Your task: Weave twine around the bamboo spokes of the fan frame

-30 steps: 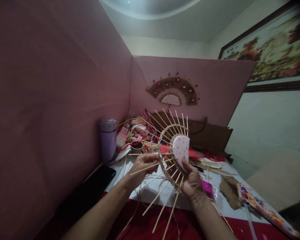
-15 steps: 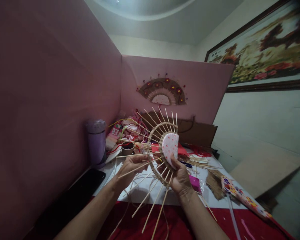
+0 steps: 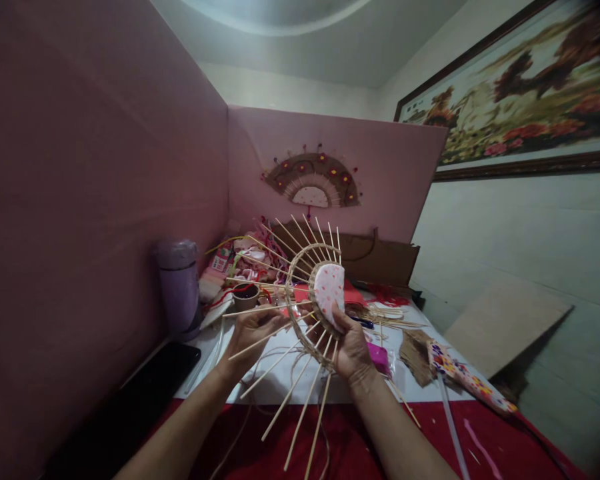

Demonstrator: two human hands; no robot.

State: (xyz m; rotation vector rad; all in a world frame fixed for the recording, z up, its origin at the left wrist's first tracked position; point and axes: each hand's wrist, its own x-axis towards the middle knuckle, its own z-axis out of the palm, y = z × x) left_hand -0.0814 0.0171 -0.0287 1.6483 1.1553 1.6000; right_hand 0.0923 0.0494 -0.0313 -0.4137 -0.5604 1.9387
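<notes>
My right hand (image 3: 354, 345) grips a fan frame of thin wooden sticks, its thumb pressed on the half-round white base (image 3: 329, 293) with red spots. The sticks (image 3: 286, 421) spread outward to the left, above and below. A brown twine ring (image 3: 291, 293) curves across them, partway out from the base. My left hand (image 3: 253, 339) is at the left side of the frame among the sticks, fingers pinched together. What lies between those fingertips is too small to make out. Loose twine (image 3: 245, 427) hangs below the frame over the table.
A finished decorated fan (image 3: 314, 180) hangs on the pink panel. At left stand a purple bottle (image 3: 179, 290), a dark phone (image 3: 177, 360) and a small cup (image 3: 245, 297). Pink scraps (image 3: 255, 257) pile behind. Cardboard (image 3: 416, 357) and a flower-patterned glue gun (image 3: 467, 377) lie right.
My left hand has drawn slightly left, away from the twine ring. The right hand keeps its grip on the fan frame. The whole view has shifted a little.
</notes>
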